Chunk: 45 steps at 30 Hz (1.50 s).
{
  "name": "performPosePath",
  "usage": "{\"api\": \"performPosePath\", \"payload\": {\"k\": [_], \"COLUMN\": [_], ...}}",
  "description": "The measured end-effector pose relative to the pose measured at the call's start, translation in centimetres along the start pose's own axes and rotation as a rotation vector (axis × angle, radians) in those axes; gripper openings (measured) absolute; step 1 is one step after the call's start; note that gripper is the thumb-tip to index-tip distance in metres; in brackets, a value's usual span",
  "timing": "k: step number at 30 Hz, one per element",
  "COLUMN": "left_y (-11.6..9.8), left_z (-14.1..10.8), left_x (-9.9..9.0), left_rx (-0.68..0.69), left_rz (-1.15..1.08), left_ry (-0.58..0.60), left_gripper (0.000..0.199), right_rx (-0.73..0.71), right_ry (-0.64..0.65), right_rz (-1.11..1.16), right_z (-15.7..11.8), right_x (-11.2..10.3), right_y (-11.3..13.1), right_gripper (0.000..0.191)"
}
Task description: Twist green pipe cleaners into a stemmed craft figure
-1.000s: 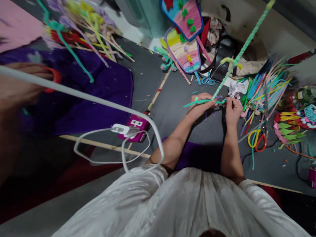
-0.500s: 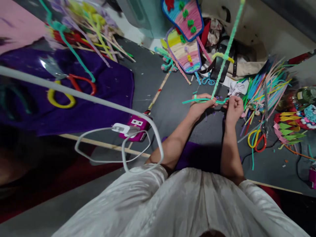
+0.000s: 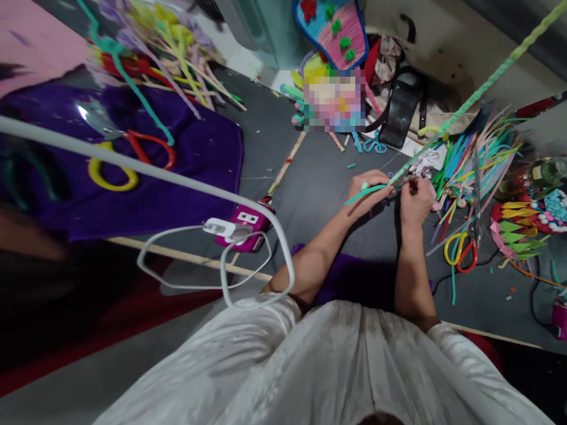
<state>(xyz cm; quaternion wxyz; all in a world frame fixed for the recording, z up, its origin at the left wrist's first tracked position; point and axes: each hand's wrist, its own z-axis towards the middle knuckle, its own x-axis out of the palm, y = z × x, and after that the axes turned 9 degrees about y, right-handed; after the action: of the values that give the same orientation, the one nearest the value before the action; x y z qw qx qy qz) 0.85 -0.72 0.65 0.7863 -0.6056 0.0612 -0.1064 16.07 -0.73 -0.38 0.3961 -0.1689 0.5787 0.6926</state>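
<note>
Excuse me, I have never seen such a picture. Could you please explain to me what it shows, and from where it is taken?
There is no machine here: you see a person's own two bare hands. The camera is worn on the head and looks forward and down, so the person's white clothing fills the bottom.

The left hand holds the lower end of a twisted green stem; a green strip lies across this hand. The right hand is close beside it, fingers bent; whether it holds something, I cannot tell.

On the dark table, to the right, are a bundle of coloured strips and red-and-yellow scissors. To the left are a purple cloth and a pink power socket.
</note>
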Motion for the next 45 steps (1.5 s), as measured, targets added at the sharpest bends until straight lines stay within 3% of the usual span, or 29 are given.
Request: {"api": "performPosePath", "payload": {"k": [5,10,15,20,24,29,34,38,45], "left_y": [0.5,1.5,2.2,2.3,2.0,1.7,1.6,1.5,1.6], "left_z": [0.3,0.8,1.1,1.1,1.1,0.8,0.6,0.7,0.9], "left_x": [-0.2,-0.8,-1.5,-1.5,-1.2,-0.3,-0.1,-0.3,-0.8], "left_rx": [-0.157,-0.377,-0.414,-0.444,-0.394,-0.3,-0.194,-0.246,-0.393], "left_rz": [-0.187,-0.513,-0.65,-0.659,-0.602,-0.418,-0.229,-0.336,-0.529], "left_ry": [-0.021,-0.028,-0.013,0.021,-0.028,-0.073,-0.053,-0.072,-0.038], "left_gripper": [0.016,0.03,0.03,0.026,0.028,0.024,0.02,0.02,0.031], "right_rx": [-0.003,0.125,0.283,0.268,0.244,0.125,0.048,0.066,0.235], "right_ry": [0.025,0.133,0.333,0.5,0.418,0.132,0.03,0.047,0.181], "right_rz": [0.104,0.48,0.907,1.059,0.971,0.467,0.158,0.202,0.674], "right_z": [0.1,0.6,0.9,0.4,0.4,0.5,0.1,0.1,0.8], "right_x": [-0.3,-0.4,-0.8,-0.9,0.0,0.5,0.0,-0.2,0.0], "right_y": [0.2,0.1,0.3,0.8,0.6,0.5,0.9,0.7,0.0], "right_gripper": [0.02,0.029,0.036,0.033,0.035,0.037,0.026,0.028,0.038]}}
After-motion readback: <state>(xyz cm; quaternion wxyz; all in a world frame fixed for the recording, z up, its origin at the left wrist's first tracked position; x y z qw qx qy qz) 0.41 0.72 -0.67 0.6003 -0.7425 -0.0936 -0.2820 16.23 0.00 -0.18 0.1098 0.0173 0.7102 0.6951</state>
